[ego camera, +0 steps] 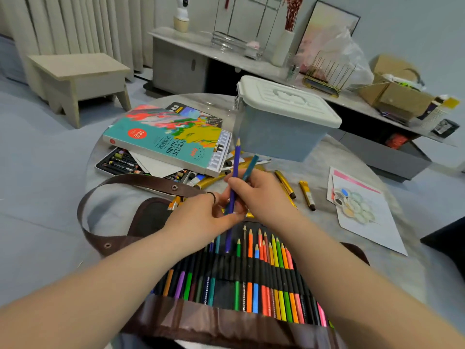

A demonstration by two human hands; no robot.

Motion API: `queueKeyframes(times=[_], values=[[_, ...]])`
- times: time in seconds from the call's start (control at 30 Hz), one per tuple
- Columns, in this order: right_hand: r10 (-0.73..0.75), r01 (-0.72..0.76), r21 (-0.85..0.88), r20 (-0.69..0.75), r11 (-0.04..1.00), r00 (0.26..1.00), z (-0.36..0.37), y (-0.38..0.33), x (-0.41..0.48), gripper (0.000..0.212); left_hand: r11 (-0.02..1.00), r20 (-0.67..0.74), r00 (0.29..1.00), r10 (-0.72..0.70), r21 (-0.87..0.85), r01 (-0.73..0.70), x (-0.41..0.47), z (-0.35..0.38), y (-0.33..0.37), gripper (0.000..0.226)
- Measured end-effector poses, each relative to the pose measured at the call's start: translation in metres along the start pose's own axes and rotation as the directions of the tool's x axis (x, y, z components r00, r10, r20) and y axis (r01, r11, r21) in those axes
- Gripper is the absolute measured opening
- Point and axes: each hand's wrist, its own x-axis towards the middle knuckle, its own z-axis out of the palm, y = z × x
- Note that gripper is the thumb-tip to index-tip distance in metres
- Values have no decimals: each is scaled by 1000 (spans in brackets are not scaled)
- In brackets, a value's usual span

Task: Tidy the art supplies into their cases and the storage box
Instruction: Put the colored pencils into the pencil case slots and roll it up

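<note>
The right hand [261,195] is closed around two coloured pencils: a purple pencil [234,172] standing almost upright with its sharpened tip up, and a teal pencil [250,167] leaning to the right of it. The left hand [203,217] sits just left of the right hand, fingers curled in toward the purple pencil's lower shaft; it seems to pinch that shaft, though the fingertips are partly hidden behind the right hand. The purple pencil's lower end reaches down to the roll-up pencil case [241,280], which lies open on the tabletop [314,170] directly below both hands, its elastic loops holding a row of coloured pencils with tips pointing away from the person. A brown strap [95,197] of the case curves off to the left of the left hand.

Beyond the right hand stands the storage box [281,127], translucent with a white lid shut on it. Beyond the left hand lies the acrylic colours box [166,137], resting partly over an open tin of oil pastels [118,163]. Loose gold paint tubes [307,195] lie to the right of the right hand, and further right a paint palette [352,202] rests on a sheet of paper [372,230].
</note>
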Motion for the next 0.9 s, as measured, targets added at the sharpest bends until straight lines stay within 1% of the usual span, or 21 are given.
queueKeyframes(times=[0.03,0.07,0.17,0.27,0.37,0.43,0.5,0.57,0.6,0.7,0.77,0.83,0.9], values=[[4,-4,5,2,1000,1000,1,2,-2,15,1000,11,1000,11,-15,-11,-1,2,1,31],[9,-9,14,4,1000,1000,1,4,-3,14,997,43,999,10,-73,-7,-2,3,2,28],[38,-37,124,-8,992,999,-3,10,-8,13,946,176,984,15,-321,43,-2,4,3,3],[54,-51,237,-8,970,998,-8,19,-13,18,918,252,968,14,-386,88,2,6,2,16],[35,-41,282,29,959,999,-12,27,-18,15,878,247,969,-26,-458,140,4,13,1,18],[13,-19,327,23,945,1000,-14,30,-21,18,847,199,978,-57,-509,153,6,15,2,21],[-1,-6,358,18,934,1000,-16,33,-22,23,782,139,985,-103,-601,167,11,13,1,23],[-28,11,288,55,958,998,-17,35,-24,26,702,122,984,-128,-690,177,14,9,0,21],[-38,13,256,92,966,995,-17,35,-26,29,678,125,985,-120,-714,173,15,9,0,21],[-51,0,278,176,961,983,-16,35,-28,45,631,96,989,-115,-762,148,13,8,1,19],[6,-53,317,148,947,989,-14,36,-27,44,635,39,991,-132,-764,115,13,8,1,17],[116,-144,341,100,929,988,-10,36,-23,29,680,8,992,-123,-727,90,13,8,3,16],[177,-194,268,89,944,980,-5,38,-21,12,764,-6,996,-91,-642,66,10,12,4,20]])
